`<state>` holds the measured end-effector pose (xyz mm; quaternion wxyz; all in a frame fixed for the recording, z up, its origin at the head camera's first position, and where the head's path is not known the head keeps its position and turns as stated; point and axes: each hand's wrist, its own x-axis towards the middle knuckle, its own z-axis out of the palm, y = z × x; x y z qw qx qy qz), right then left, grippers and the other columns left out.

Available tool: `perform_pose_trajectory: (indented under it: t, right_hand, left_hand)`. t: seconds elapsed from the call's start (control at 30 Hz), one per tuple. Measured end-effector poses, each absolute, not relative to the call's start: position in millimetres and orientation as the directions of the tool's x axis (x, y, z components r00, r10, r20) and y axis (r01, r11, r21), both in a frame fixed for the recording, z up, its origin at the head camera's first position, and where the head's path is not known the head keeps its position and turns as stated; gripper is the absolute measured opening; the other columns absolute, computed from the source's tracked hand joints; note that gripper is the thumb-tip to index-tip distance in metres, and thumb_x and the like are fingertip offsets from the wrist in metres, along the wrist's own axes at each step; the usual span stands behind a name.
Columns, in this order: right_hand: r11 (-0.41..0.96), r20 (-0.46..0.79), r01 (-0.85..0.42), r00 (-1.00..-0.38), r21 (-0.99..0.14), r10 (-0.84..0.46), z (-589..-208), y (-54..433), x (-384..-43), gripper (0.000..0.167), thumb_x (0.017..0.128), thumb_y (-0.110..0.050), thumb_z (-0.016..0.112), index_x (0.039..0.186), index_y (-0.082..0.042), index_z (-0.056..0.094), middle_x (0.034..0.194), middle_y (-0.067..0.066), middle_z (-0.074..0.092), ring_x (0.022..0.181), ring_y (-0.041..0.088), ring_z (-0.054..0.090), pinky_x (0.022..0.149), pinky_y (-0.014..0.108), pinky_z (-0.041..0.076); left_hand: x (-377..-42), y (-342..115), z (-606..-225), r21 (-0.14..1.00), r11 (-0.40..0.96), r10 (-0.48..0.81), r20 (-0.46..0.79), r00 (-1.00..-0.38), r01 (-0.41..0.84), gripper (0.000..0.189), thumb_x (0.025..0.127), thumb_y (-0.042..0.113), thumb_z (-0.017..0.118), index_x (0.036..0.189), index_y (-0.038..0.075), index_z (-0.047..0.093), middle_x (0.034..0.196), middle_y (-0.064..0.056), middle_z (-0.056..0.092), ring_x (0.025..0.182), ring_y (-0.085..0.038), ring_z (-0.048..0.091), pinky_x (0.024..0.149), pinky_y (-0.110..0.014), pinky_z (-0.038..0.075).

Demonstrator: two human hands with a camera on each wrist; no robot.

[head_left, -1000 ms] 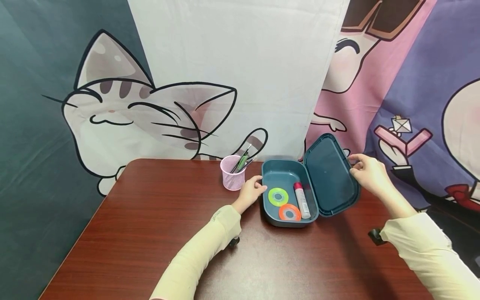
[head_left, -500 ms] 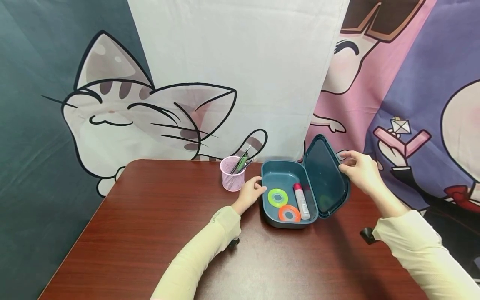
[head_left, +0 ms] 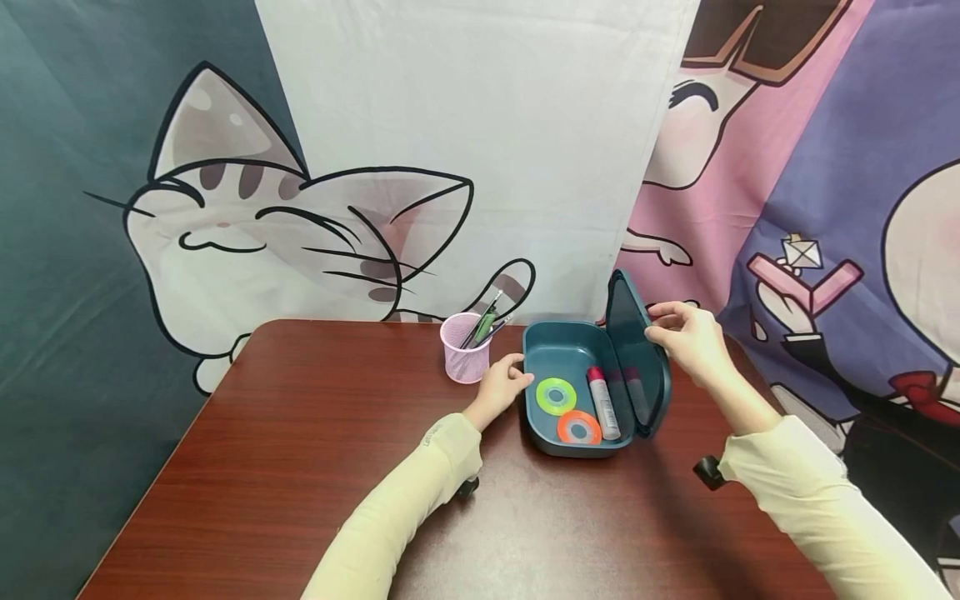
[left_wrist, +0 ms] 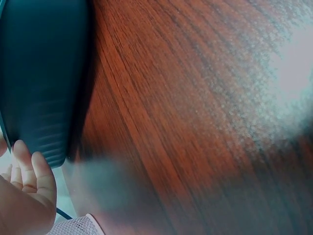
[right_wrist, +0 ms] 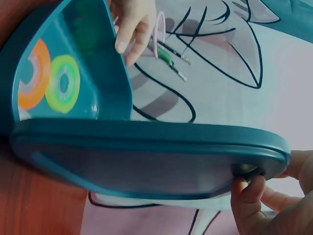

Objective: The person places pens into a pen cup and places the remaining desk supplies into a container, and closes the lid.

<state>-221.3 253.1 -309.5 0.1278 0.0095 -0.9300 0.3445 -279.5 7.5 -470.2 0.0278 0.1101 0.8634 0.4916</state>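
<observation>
A dark teal lunchbox-like box (head_left: 566, 340) stands on the table with its hinged lid (head_left: 637, 354) raised steeply on the right side. My left hand (head_left: 501, 387) holds the box's left rim, thumb over the edge. With my right hand (head_left: 693, 340) I pinch the lid's outer edge; in the right wrist view thumb and fingers of that hand (right_wrist: 266, 198) grip the lid (right_wrist: 156, 161). Inside the box lie a yellow-green tape roll (head_left: 543, 397), an orange tape roll (head_left: 565, 428) partly touching it, and a white tube with a red cap (head_left: 604, 407).
Just left of the box, a pink mesh pen cup (head_left: 465, 358) holds several pens or pencils, close to my left hand. Beneath everything is a brown wooden table (head_left: 322, 467). A printed cloth backdrop (head_left: 480, 100) hangs behind the table's far edge.
My right hand has moved left, swinging the lid up from its leaning-back position towards the box. The left hand, the box and its contents have stayed in place.
</observation>
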Motion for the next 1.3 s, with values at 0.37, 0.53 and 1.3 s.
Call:
perform_pose_trajectory:
  t: [0.37, 0.53, 1.3]
  right_hand:
    - [0.692, 0.175, -0.109, -0.984, -0.713, 0.026, -318.8, 233.7, -226.2, 0.032, 0.079, -0.009, 0.057, 0.109, 0.0, 0.057, 0.102, 0.023, 0.061, 0.06, 0.006, 0.053, 0.052, 0.022, 0.047]
    - [0.688, 0.139, -0.09, -0.99, -0.72, 0.015, -322.8, 223.3, -228.5, 0.034, 0.078, -0.009, 0.056, 0.111, -0.002, 0.056, 0.105, 0.022, 0.061, 0.069, 0.016, 0.057, 0.053, 0.022, 0.047]
    - [0.767, 0.106, -0.121, -0.992, -0.63, -0.07, -347.2, 177.3, -234.5, 0.044, 0.074, -0.012, 0.057, 0.116, -0.001, 0.055, 0.105, 0.023, 0.061, 0.07, 0.022, 0.06, 0.073, 0.042, 0.05]
  left_hand:
    - [-280.2, 7.2, -471.9, 0.862, 0.477, 0.22, 0.068, -0.973, 0.168, 0.043, 0.082, 0.019, 0.062, 0.12, 0.002, 0.051, 0.074, -0.006, 0.062, 0.059, -0.009, 0.049, 0.056, -0.019, 0.04]
    - [-279.7, 6.8, -472.7, 0.859, 0.479, 0.22, 0.079, -0.972, 0.179, 0.043, 0.082, 0.02, 0.061, 0.12, 0.002, 0.052, 0.072, -0.006, 0.062, 0.059, -0.008, 0.048, 0.055, -0.019, 0.04]
    - [-279.0, 6.3, -474.1, 0.882, 0.439, 0.223, 0.081, -0.971, 0.174, 0.042, 0.082, 0.018, 0.061, 0.119, 0.001, 0.052, 0.069, -0.007, 0.061, 0.054, -0.007, 0.048, 0.049, -0.019, 0.039]
